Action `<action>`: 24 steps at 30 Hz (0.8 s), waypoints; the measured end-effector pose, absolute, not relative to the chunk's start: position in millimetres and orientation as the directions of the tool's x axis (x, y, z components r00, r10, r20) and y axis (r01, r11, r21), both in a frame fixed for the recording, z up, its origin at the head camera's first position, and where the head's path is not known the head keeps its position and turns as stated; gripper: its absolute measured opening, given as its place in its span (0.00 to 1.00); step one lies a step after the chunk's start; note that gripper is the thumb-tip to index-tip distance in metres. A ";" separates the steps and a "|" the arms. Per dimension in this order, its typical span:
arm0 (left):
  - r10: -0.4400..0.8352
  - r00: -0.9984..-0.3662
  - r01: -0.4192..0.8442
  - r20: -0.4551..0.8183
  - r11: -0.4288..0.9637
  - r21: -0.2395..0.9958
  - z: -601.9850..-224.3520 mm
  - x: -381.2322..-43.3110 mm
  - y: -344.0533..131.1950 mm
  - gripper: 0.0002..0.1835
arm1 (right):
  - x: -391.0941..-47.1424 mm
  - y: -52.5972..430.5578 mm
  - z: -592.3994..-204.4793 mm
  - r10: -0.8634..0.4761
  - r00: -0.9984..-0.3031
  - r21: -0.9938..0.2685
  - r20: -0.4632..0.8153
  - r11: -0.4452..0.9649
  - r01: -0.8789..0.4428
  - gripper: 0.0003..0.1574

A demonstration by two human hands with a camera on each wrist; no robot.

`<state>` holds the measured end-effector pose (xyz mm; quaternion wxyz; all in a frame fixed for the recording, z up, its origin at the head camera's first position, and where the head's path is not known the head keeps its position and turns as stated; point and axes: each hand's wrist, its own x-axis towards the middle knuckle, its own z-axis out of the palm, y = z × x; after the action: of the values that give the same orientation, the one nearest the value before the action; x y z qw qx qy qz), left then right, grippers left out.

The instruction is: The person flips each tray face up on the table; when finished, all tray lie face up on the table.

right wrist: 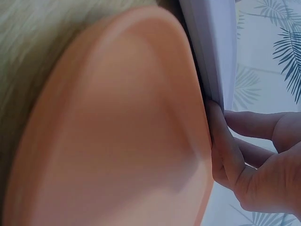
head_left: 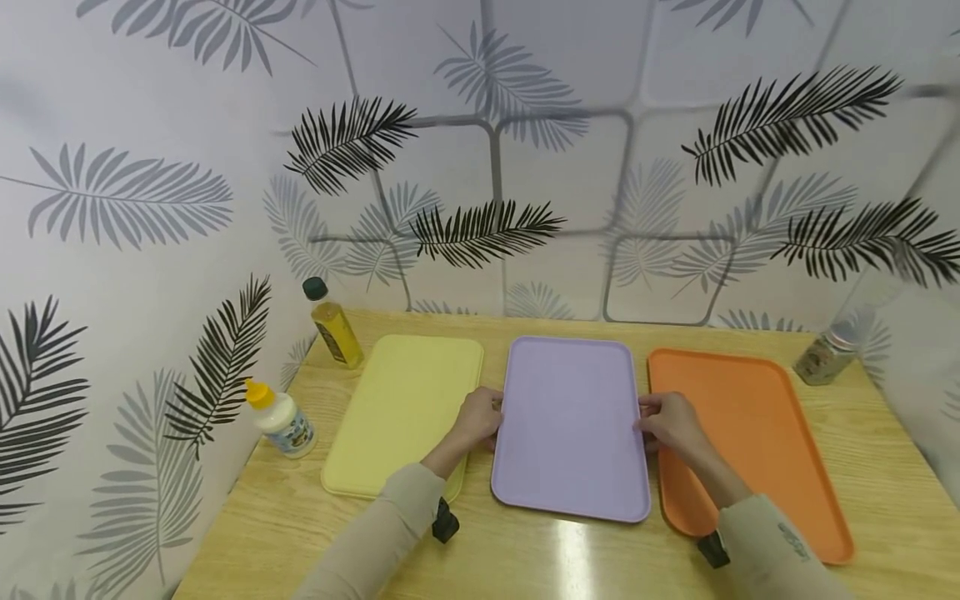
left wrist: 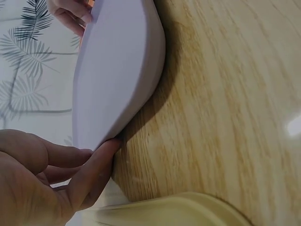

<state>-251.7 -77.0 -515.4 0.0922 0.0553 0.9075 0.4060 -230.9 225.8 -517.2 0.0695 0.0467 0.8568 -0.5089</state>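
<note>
A purple tray [head_left: 570,425] lies in the middle of the table, its long sides running away from me. At its left edge, my left hand [head_left: 480,417] pinches the rim between thumb and fingers. My right hand [head_left: 670,421] grips the opposite rim, near the edge of the orange tray [head_left: 757,450]. In the left wrist view the thumb and fingertips [left wrist: 108,147] are right at the purple rim, and a shadow lies along the tray's underside. The right wrist view shows the fingers [right wrist: 218,122] between the purple and orange rims.
A yellow tray [head_left: 408,408] lies to the left, under my left wrist. Left of it stand an oil bottle [head_left: 337,333] with a dark cap and a white bottle [head_left: 285,423] with a yellow nozzle. A glass jar [head_left: 825,358] stands at the back right, before the leaf-patterned wall [head_left: 555,167].
</note>
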 end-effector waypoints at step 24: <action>0.228 -0.971 0.115 -0.067 0.698 0.707 -506.7 -244.2 -83.4 0.19 | -230.8 219.7 -511.6 0.008 -1.000 -0.669 -0.022 0.743 0.020 0.25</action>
<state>-244.2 -83.4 -506.7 0.0747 0.0933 0.9183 0.3775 -230.8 219.7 -511.6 0.0087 0.0076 0.9335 -0.3584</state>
